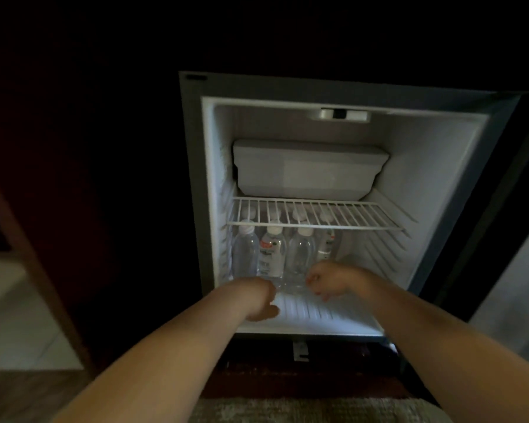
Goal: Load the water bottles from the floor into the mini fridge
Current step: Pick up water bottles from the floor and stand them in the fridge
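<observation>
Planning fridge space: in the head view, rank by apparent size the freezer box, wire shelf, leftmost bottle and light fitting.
1. Freezer box
2. Wire shelf (wider, but seen edge-on)
3. Leftmost bottle
4. Light fitting
The last two look close.

Dim overall, nearly black across the top and left of the frame. The white plastic interior of the open mini fridge [425, 178] at centre is brightest. Blur softens the left hand [261, 300], right hand [327, 282] and clear plastic water bottles [271, 254]; wide-angle distortion slants the fridge's sides.
</observation>
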Available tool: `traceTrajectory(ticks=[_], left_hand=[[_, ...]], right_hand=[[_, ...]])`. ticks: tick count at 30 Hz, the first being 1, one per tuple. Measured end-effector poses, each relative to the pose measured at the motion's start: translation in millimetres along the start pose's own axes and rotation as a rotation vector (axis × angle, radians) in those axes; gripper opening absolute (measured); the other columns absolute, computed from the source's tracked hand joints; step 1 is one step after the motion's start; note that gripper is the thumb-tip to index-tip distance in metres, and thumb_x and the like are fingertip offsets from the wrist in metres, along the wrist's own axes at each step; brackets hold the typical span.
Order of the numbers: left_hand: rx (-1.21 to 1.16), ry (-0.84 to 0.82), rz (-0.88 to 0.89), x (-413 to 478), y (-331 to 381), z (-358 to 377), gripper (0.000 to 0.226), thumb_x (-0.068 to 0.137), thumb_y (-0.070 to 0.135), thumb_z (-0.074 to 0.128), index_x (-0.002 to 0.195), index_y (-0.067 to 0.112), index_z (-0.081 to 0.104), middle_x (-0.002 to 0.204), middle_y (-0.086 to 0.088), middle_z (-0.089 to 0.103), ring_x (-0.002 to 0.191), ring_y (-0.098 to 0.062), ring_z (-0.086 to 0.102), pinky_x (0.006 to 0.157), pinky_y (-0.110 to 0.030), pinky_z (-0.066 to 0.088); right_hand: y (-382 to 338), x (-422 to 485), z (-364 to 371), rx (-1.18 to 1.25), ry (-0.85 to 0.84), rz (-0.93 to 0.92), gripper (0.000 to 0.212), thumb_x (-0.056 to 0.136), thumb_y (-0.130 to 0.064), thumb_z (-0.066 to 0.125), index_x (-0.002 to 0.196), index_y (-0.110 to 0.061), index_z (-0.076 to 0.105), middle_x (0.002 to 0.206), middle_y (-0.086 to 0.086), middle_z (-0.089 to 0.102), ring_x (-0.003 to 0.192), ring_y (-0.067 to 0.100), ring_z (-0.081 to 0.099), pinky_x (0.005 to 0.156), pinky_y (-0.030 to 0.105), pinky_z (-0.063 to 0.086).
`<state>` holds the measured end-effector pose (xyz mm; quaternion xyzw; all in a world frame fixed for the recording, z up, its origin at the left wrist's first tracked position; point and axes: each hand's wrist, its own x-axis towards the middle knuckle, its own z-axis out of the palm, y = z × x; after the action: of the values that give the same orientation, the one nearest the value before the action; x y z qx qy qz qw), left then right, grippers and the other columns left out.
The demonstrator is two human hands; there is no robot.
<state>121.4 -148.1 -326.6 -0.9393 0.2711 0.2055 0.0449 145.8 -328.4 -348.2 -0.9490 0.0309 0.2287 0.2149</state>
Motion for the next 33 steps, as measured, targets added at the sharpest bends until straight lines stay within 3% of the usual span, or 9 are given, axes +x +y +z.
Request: traceTrajectory(ticks=[3,6,14,17,20,28,33], left_hand=[[0.011,-0.076,-0.037,-36.7,1.9,-12.0,0.05,0.098,0.036,0.04,0.14,0.008,0.04,0.146,-0.012,0.039,0.13,-0.028,0.042,0.103,-0.031,0.035],[0.004,-0.057,-0.091,-69.4,-4.0,-26.4,0.05,0.097,0.037,0.042,0.139,0.01,0.04,0.145,-0.011,0.041,0.129,-0.028,0.044,0.103,-0.032,0.037],[0.066,-0.024,-0.219,-176.9,-16.8,-72.2,0.053,0.095,0.043,0.044,0.133,0.007,0.047,0.138,-0.01,0.049,0.124,-0.028,0.049,0.097,-0.032,0.039],[0.062,-0.052,-0.331,-223.9,-35.4,-74.0,0.06,0.094,0.05,0.043,0.137,0.009,0.043,0.139,-0.007,0.047,0.124,-0.026,0.048,0.093,-0.031,0.039],[0.037,-0.046,-0.414,-273.8,-54.8,-65.5,0.058,0.094,0.05,0.043,0.136,0.01,0.043,0.135,-0.006,0.05,0.12,-0.025,0.052,0.086,-0.03,0.04],[-0.034,-0.081,-0.612,-395.1,-100.4,-17.1,0.058,0.093,0.051,0.044,0.131,0.008,0.048,0.132,-0.008,0.052,0.118,-0.026,0.051,0.089,-0.033,0.04],[-0.109,-0.101,-0.686,-459.7,-116.8,31.8,0.051,0.093,0.049,0.044,0.118,0.007,0.057,0.126,-0.012,0.058,0.114,-0.029,0.055,0.094,-0.037,0.043]], right_hand=[[-31.8,-29.8,-2.6,-0.126,-0.051,-0.074,0.028,0.097,-0.025,0.046,0.118,-0.011,0.06,0.106,0.008,0.061,0.088,0.022,0.062,0.084,0.035,0.05],[-67.5,-61.9,-6.4,-0.218,-0.055,-0.155,0.029,0.097,-0.027,0.047,0.118,-0.012,0.06,0.119,0.011,0.063,0.101,0.026,0.066,0.094,0.039,0.052],[-163.2,-145.2,-12.4,-0.476,0.023,-0.422,0.031,0.095,-0.033,0.05,0.119,-0.016,0.06,0.122,0.007,0.061,0.105,0.024,0.058,0.097,0.037,0.046],[-201.2,-177.3,-3.3,-0.497,0.018,-0.495,0.032,0.096,-0.035,0.049,0.122,-0.019,0.058,0.115,0.006,0.064,0.094,0.019,0.06,0.093,0.036,0.048],[-241.6,-206.8,13.6,-0.494,-0.005,-0.551,0.03,0.096,-0.036,0.048,0.12,-0.02,0.057,0.104,0.008,0.069,0.089,0.017,0.062,0.089,0.035,0.048],[-337.9,-279.1,82.1,-0.529,-0.055,-0.692,0.029,0.094,-0.035,0.053,0.112,-0.016,0.065,0.096,0.003,0.067,0.093,0.02,0.063,0.085,0.033,0.049],[-369.8,-307.1,144.8,-0.591,-0.115,-0.768,0.029,0.094,-0.029,0.054,0.114,-0.013,0.066,0.109,0.005,0.068,0.097,0.021,0.064,0.085,0.035,0.051]])
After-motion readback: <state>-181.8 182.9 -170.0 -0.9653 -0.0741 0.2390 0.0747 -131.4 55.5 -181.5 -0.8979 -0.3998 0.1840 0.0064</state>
